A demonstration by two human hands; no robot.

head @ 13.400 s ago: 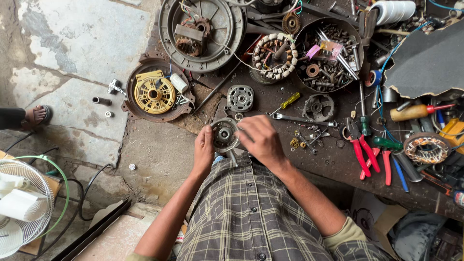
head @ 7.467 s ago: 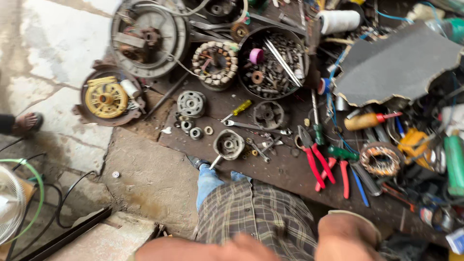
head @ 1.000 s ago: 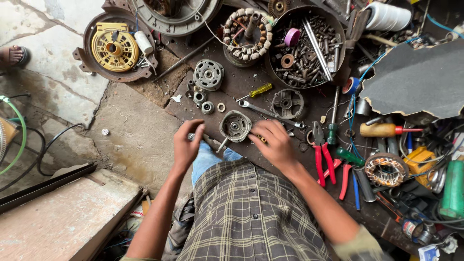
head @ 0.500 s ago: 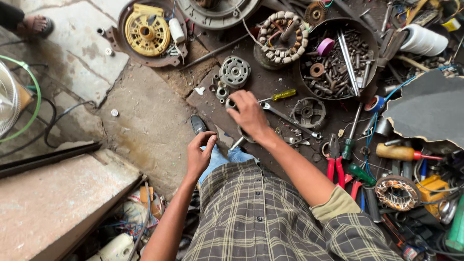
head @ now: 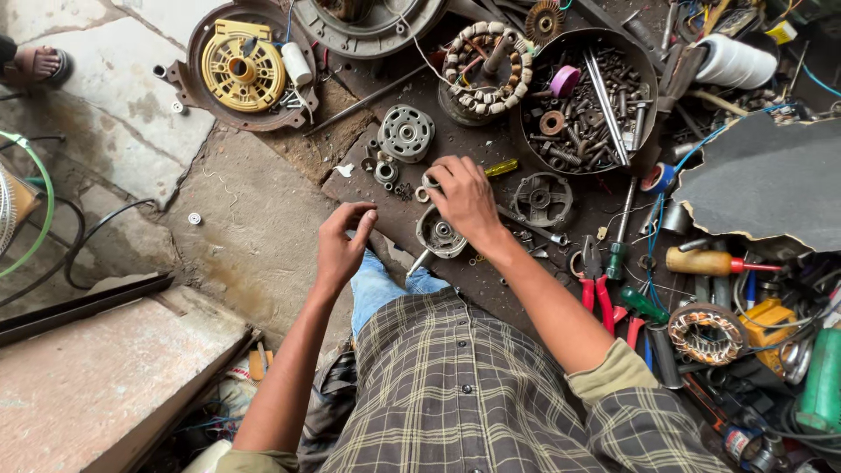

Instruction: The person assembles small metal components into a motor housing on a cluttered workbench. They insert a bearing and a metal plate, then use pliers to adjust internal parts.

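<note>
My right hand [head: 466,200] reaches over the dark work board [head: 491,293], its fingertips closed on a small metal ring [head: 427,185] beside several loose bearings and washers [head: 385,171]. A small round metal motor housing [head: 441,235] lies just under that hand's palm. My left hand [head: 342,247] hovers at the board's near-left edge above my knee, thumb and fingers curled close together; whether anything sits between them is unclear. A ribbed silver end cap [head: 406,133] rests a little beyond the bearings.
A bowl of bolts and rods [head: 578,105] and a copper-wound stator [head: 486,61] stand at the back. Red pliers [head: 597,293], screwdrivers [head: 711,261] and a second coil [head: 705,333] crowd the right. A yellow fan part [head: 241,66] and another person's sandalled foot [head: 37,63] lie left.
My right hand has moved from the housing's right side across to the small parts and closed on the ring. My left hand has lifted toward the board's edge.
</note>
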